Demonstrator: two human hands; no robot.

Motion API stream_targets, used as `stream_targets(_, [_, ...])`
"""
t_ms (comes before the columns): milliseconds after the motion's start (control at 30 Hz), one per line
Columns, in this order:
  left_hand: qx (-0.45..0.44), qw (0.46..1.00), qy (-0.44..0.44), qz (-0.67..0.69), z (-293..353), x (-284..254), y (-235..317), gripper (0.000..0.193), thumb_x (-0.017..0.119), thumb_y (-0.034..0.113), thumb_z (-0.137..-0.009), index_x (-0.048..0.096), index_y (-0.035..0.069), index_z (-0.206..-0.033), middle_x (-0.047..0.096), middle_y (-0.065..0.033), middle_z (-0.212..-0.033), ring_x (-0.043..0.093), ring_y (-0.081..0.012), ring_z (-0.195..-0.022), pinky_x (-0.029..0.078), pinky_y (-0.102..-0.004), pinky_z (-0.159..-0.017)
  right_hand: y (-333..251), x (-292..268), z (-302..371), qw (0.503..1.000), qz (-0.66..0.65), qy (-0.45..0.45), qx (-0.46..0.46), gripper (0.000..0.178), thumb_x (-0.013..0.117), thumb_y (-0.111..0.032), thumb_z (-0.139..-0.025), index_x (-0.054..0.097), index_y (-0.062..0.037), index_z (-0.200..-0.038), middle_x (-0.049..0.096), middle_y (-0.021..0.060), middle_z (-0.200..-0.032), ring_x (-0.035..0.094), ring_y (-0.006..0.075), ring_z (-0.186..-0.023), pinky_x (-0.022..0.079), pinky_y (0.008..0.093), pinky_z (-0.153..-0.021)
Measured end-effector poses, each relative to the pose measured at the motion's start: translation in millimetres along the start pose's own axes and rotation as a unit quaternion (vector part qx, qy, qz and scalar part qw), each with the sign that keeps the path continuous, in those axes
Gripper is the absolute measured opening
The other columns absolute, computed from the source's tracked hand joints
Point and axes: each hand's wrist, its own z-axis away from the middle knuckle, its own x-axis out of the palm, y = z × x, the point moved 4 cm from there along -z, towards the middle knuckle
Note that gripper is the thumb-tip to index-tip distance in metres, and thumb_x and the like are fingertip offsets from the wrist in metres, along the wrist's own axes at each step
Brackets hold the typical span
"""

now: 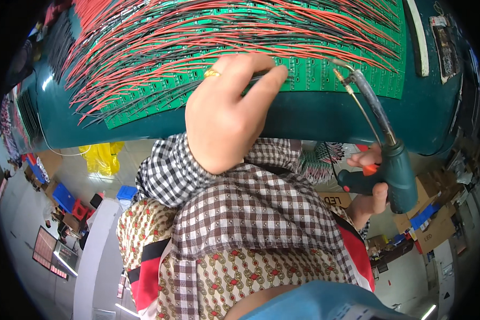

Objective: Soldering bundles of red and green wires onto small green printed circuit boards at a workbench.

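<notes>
My left hand (226, 109), with a gold ring, reaches over the near edge of the green circuit boards (317, 77). Its thumb and forefinger are pinched together, and a thin black wire (256, 81) appears to run between them; the fingers partly hide it. In my right hand (369, 160) is a dark green soldering gun (399, 173) with an orange trigger. Its bent metal tip and thin solder feed tube point left, just above the boards, apart from my left fingertips. Rows of red and black wires (197, 45) lie across the boards.
The boards rest on a dark green table (304, 117). A pale strip (417, 37) and a dirty tray (444, 48) lie at the right. Bundled black wires (61, 45) are at the far left. Below stand a yellow bag (102, 158) and cardboard boxes (434, 229).
</notes>
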Motion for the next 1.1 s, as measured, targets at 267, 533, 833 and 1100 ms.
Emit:
stream_targets(267, [0.004, 0.999, -0.016, -0.031, 3.4, 15.8, 1.0, 0.029, 0.061, 0.001, -0.066, 0.065, 0.002, -0.094, 0.057, -0.0058, -0.09, 0.056, -0.0201, -0.07, 0.048, -0.0298, -0.056, -2.3, 1.1, 3.1, 0.996, 0.084, 0.031, -0.021, 0.079, 0.058, -0.05, -0.082, 0.041, 0.0155, -0.124, 0.059, 0.0223, -0.101, 0.064, 0.0332, -0.089, 0.059, 0.0381, -0.07])
stream_targets(533, [0.006, 1.0, 0.0, -0.019, -0.4, 17.2, 6.9, 0.027, 0.063, 0.002, -0.066, 0.065, 0.004, -0.092, 0.057, -0.0033, -0.085, 0.056, -0.0174, -0.066, 0.047, -0.0279, -0.054, -1.2, 1.3, 6.6, 0.996, 0.085, 0.014, 0.015, 0.081, 0.058, -0.05, -0.081, 0.04, 0.0154, -0.125, 0.059, 0.0212, -0.101, 0.063, 0.0328, -0.092, 0.058, 0.0382, -0.071])
stream_targets(833, [0.002, 1.0, -0.005, 0.009, 0.6, 18.4, 3.5, 0.025, 0.065, 0.0, -0.065, 0.065, 0.005, -0.09, 0.057, -0.0031, -0.085, 0.057, -0.0189, -0.068, 0.048, -0.0296, -0.056, -4.1, 8.2, 4.7, 0.995, 0.093, -0.022, -0.002, 0.083, 0.061, -0.047, -0.081, 0.038, 0.0193, -0.125, 0.059, 0.0166, -0.092, 0.062, 0.0285, -0.082, 0.052, 0.0404, -0.075])
stream_targets(1100, [-0.004, 1.0, 0.006, 0.022, -0.5, 18.5, 4.1, 0.026, 0.065, -0.002, -0.065, 0.063, 0.005, -0.09, 0.056, -0.0032, -0.083, 0.056, -0.0203, -0.067, 0.047, -0.0307, -0.056, -7.5, 14.6, 2.7, 0.992, 0.125, -0.009, 0.025, 0.083, 0.064, -0.048, -0.078, 0.041, 0.018, -0.124, 0.06, 0.0135, -0.083, 0.061, 0.0262, -0.075, 0.05, 0.04, -0.078])
